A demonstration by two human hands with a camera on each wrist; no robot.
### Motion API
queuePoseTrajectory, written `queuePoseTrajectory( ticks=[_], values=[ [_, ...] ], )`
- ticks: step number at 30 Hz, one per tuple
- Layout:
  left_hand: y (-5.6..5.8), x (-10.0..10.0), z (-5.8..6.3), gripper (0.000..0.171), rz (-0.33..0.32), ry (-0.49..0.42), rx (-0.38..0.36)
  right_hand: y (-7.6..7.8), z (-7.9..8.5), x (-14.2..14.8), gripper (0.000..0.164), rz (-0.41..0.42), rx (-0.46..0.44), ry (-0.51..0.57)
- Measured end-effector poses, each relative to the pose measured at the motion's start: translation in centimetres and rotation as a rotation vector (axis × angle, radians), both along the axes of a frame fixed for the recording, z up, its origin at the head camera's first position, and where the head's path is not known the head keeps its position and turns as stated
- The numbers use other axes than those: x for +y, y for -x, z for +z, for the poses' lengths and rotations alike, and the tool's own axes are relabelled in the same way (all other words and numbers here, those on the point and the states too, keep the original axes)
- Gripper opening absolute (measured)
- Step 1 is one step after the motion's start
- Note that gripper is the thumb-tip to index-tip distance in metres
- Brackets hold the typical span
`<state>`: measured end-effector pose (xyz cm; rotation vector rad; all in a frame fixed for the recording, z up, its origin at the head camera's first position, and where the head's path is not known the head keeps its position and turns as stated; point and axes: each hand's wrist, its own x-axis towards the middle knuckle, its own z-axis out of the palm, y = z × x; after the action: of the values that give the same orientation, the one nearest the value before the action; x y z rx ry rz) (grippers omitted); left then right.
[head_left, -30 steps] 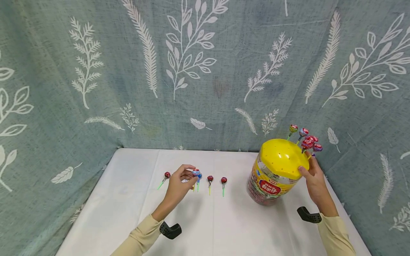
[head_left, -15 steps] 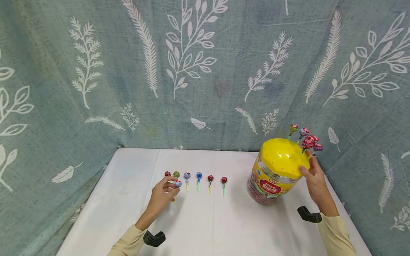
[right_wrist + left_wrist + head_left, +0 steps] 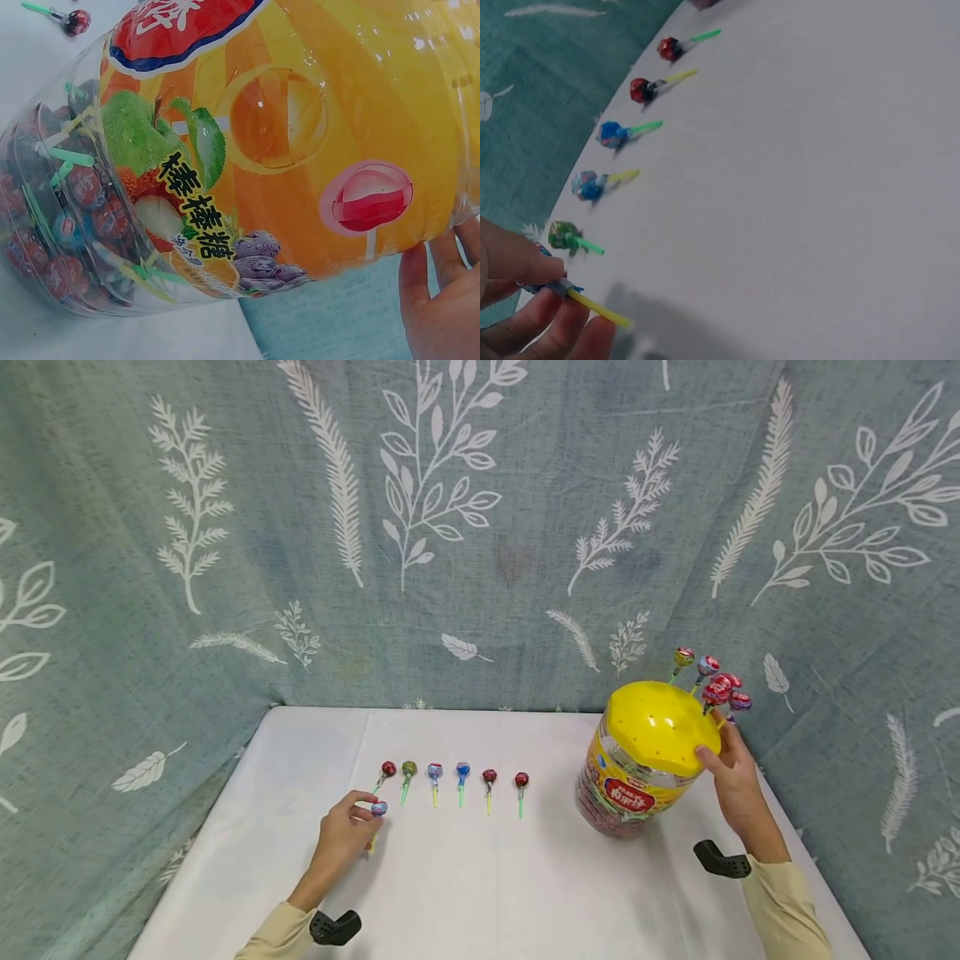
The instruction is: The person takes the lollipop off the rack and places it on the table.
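Observation:
My left hand (image 3: 341,835) pinches a blue-wrapped lollipop (image 3: 379,808) with a yellow stick (image 3: 598,308), low over the table's left side. Just beyond it, a row of lollipops lies on the cloth, running from a dark red one (image 3: 387,768) past a green one (image 3: 408,768) to another red one (image 3: 521,780). On the right, my right hand (image 3: 738,785) grips the rim of the yellow holed lid (image 3: 652,727) on a large clear candy jar (image 3: 630,797), which leans a little. Several lollipops (image 3: 716,693) stand in the lid's far right holes. More wrapped lollipops (image 3: 82,225) fill the jar's bottom.
A white cloth (image 3: 465,885) covers the table. Behind and at both sides hangs a green-grey curtain (image 3: 510,635) with white leaf prints, right at the table's far edge. Black cameras sit on both wrists, the left one (image 3: 335,928) close above the cloth.
My left hand has carried the blue lollipop leftward and nearer to me, from over the row's middle to its left end. The right hand keeps its grip on the jar's lid.

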<state>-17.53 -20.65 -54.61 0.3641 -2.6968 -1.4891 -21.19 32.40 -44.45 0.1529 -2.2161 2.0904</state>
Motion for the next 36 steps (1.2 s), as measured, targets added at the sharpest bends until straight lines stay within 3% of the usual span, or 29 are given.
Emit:
queuePoseTrajectory(
  ticks=[8, 20, 26, 30, 36],
  values=[
    [-0.5, -1.9, -1.2, 0.029, 0.05, 0.033, -0.036, 0.2, -0.1, 0.2, 0.066, 0.02, 0.005, -0.029],
    [-0.5, -2.1, -1.8, 0.032, 0.043, 0.039, -0.031, 0.1, 0.1, 0.4, 0.066, 0.031, 0.005, -0.024],
    [-0.5, -2.1, -1.8, 0.036, -0.014, 0.197, -0.022, 0.2, 0.1, 0.3, 0.068, 0.017, 0.001, -0.026],
    [-0.6, -2.0, -1.3, 0.038, -0.044, 0.273, -0.016, 0.2, 0.1, 0.3, 0.068, 0.011, -0.01, -0.028],
    [-0.1, -1.1, 0.8, 0.036, -0.066, 0.243, 0.038, 0.1, 0.1, 0.2, 0.068, 0.004, -0.007, -0.038]
  ],
)
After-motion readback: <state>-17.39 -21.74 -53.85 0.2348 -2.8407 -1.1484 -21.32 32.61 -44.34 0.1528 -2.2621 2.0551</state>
